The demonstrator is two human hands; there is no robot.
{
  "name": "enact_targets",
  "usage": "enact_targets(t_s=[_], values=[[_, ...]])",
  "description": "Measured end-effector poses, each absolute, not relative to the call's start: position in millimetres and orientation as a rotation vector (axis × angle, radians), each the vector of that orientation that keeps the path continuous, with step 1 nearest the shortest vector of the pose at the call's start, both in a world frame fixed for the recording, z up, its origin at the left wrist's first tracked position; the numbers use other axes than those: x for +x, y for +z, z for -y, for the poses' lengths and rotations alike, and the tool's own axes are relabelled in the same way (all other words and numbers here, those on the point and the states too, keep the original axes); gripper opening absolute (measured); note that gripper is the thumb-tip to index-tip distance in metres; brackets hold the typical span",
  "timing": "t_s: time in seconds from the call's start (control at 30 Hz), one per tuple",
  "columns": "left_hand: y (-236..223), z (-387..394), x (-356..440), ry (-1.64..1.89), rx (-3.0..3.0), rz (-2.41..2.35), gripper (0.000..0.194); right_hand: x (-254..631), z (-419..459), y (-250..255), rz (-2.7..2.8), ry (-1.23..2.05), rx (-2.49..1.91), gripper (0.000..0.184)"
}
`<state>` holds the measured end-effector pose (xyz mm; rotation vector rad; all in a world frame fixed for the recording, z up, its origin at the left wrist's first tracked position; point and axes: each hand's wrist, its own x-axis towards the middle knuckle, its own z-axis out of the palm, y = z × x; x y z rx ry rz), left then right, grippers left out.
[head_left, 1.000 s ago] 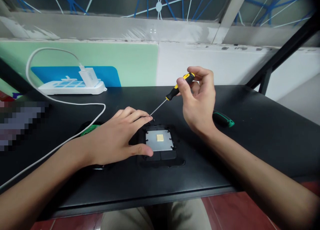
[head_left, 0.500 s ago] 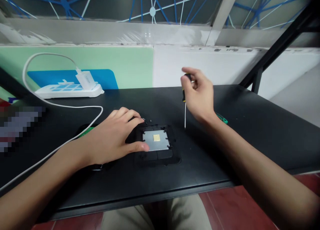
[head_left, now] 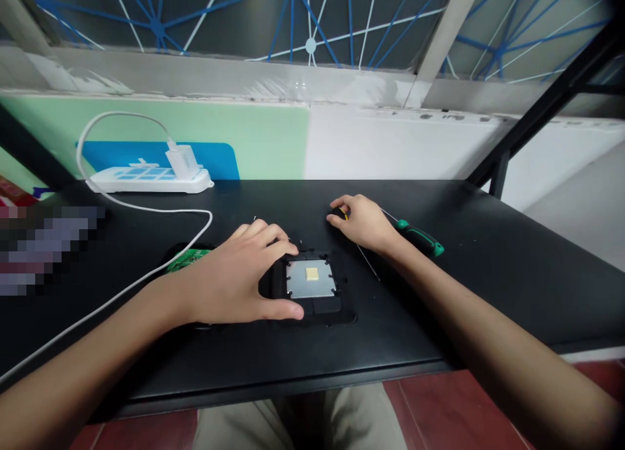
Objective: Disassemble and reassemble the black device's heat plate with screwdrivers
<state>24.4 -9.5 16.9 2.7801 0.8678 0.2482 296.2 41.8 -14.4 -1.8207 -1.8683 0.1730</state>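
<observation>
On the black table lies a black plastic housing (head_left: 319, 305) with a silver metal plate (head_left: 297, 287) set in it. A small cream-coloured square pad (head_left: 312, 274) sits on the plate. My left hand (head_left: 239, 274) spreads over the housing's left side, its thumb and fingers wide apart. To the right, low over the tabletop, my right hand (head_left: 364, 222) has its fingers around the black and yellow handle of a screwdriver (head_left: 370, 265), whose thin shaft slants toward me. Partly hidden by my left forearm is a green circuit board (head_left: 188, 258).
A second screwdriver (head_left: 422, 240), green and black, lies beyond my right forearm. A white power strip (head_left: 151, 180) with a plugged-in charger (head_left: 181, 161) stands at the back left. Its white cable (head_left: 146, 206) loops across the table. Tiny metal bits lie behind the housing.
My right hand has come down and left with the screwdriver, which went from upright to lying low. My left hand stays by the housing with its thumb shifted nearer me. The view has tilted slightly.
</observation>
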Motion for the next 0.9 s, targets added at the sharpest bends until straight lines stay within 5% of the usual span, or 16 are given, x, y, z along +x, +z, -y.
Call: enact_targets(t_s=[0.2,0.43,0.57,0.77,0.9], values=[[17,13,26,0.215,2.794,-0.845,0.077,293,-35,-16,1.848,0.049,-1.761,0.048],[14,11,23,0.187,2.834,-0.800,0.089,296,10,-3,2.324,-0.042,-1.150,0.037],[11,9,23,0.191,2.798,-0.808,0.089,293,27,2,2.374,0.375,-1.143,0.040],[10,10,22,0.201,2.769,-0.812,0.090,291,34,9,2.523,0.482,-1.275,0.074],[8,9,21,0.231,2.780,-0.810,0.098,290,36,9,2.540,0.481,-1.233,0.054]])
